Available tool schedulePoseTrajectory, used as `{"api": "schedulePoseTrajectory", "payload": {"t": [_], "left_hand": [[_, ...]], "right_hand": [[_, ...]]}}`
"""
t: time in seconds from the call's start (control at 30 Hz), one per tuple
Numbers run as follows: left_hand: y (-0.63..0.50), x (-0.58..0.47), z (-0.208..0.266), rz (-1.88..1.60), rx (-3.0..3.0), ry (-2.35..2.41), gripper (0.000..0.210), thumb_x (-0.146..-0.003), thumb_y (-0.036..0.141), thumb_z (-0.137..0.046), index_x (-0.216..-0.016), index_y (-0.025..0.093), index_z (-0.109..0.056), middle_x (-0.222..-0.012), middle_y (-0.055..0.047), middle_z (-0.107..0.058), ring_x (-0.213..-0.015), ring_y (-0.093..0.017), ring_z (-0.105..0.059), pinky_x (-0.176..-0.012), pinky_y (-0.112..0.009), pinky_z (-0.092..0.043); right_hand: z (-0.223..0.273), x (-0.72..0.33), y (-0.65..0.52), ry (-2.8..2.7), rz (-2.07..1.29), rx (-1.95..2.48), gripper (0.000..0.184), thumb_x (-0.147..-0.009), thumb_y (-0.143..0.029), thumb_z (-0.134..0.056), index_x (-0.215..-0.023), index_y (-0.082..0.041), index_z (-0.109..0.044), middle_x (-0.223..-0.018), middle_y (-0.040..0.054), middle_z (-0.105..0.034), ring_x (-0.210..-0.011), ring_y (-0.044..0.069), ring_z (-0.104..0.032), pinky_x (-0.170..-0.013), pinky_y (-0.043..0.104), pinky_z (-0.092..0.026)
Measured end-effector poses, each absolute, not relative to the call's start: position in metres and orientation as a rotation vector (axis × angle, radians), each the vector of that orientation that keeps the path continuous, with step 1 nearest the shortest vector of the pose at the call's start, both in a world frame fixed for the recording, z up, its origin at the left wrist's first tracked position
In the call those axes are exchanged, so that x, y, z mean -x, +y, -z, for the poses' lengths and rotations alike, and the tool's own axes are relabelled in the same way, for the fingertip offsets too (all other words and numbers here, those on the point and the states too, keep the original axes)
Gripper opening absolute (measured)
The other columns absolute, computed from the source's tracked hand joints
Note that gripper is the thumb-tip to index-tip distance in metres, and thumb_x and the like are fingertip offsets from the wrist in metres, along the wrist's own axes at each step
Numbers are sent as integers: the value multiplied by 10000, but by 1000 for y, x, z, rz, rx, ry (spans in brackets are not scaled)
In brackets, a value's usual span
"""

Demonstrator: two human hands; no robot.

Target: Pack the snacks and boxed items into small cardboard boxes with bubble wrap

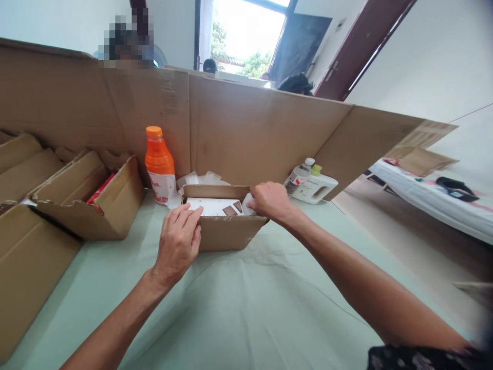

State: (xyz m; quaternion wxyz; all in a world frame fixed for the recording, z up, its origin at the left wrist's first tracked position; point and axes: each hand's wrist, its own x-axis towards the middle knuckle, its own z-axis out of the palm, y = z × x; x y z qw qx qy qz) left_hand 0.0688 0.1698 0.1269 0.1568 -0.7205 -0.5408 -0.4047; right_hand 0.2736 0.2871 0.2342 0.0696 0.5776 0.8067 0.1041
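A small open cardboard box (225, 234) stands on the green cloth in front of me. Inside it lies a flat white box (208, 207) with brown, angular shapes at its right end. My left hand (179, 239) grips the box's front left rim, fingertips reaching over onto the white box and thumb against the outer wall. At the right end, my right hand (269, 199) is closed, its fingers pinching crumpled white wrapping (247, 204) tucked beside the white box. Whether this wrapping is plastic or paper I cannot tell.
An orange bottle (158, 164) and a crumpled clear bag (200, 178) stand behind the box. To the right are a clear bottle (298, 177) and a white jug (318, 187). Open cartons (111, 218) crowd the left, one holding something red. A cardboard partition (262, 128) rises behind; people sit beyond.
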Motion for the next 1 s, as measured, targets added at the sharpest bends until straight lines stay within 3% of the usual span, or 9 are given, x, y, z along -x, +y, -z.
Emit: {"api": "schedulePoseTrajectory", "payload": {"t": [0.2,0.47,0.57,0.63,0.7,0.77,0.87,1.0], "left_hand": [[173,-71,-126,1221,2070,-1542,424,-905,88,-493,-1312,185,-559,-1117,-120,-674,-1221,-308,-558,-1026,-501,-447],[157,-57,-109,1616,1797,-1784,655,-892,205,-601,-1497,221,-352,-1496,-172,-426,-1403,-303,-423,-1159,-530,-369],[151,-48,-84,1728,1687,-1910,775,-855,270,-667,-1531,243,-287,-1582,-180,-302,-1459,-329,-335,-1149,-555,-371],[154,-48,-70,1867,1707,-2027,818,-850,302,-675,-1545,266,-246,-1609,-170,-265,-1470,-326,-322,-1131,-538,-399],[163,-56,-61,2043,1781,-2192,755,-872,316,-642,-1530,256,-277,-1555,-167,-376,-1421,-301,-411,-1106,-499,-435],[173,-71,-61,2196,1802,-2301,653,-884,315,-610,-1480,212,-363,-1430,-161,-524,-1337,-277,-512,-1093,-470,-451],[175,-99,-66,2305,1781,-2290,565,-870,317,-608,-1395,166,-465,-1266,-140,-634,-1219,-259,-600,-1058,-435,-481],[123,-114,-62,2339,1955,-2280,556,-887,368,-607,-1400,197,-479,-1252,-122,-654,-1185,-248,-624,-1031,-400,-498]], "right_hand": [[-224,-256,301,2436,-203,-1722,260,-795,-291,-691,-976,-129,-783,-976,192,-758,-962,287,-707,-764,312,-489],[-235,-332,270,2796,5,-1992,309,-892,-373,-554,-711,-192,-727,-688,45,-710,-633,167,-611,-575,276,-390],[-202,-364,258,2982,486,-2078,275,-864,-393,-576,-919,-173,-732,-827,60,-739,-661,169,-619,-589,279,-444],[-169,-364,256,2987,913,-1945,432,-813,-414,-636,-1165,-165,-671,-1055,99,-736,-812,206,-663,-610,283,-491],[-139,-351,258,2965,1191,-1813,567,-777,-429,-679,-1267,-156,-603,-1178,125,-701,-941,243,-665,-650,299,-521],[-118,-338,257,2980,1238,-1833,539,-785,-434,-678,-1239,-153,-604,-1150,118,-706,-956,252,-656,-708,325,-527],[-107,-342,234,2950,1027,-2068,422,-803,-433,-659,-1126,-162,-647,-960,72,-728,-796,228,-643,-694,335,-507],[-105,-366,170,2838,812,-2310,319,-809,-460,-647,-905,-157,-666,-774,62,-689,-690,230,-617,-641,342,-494]]}}
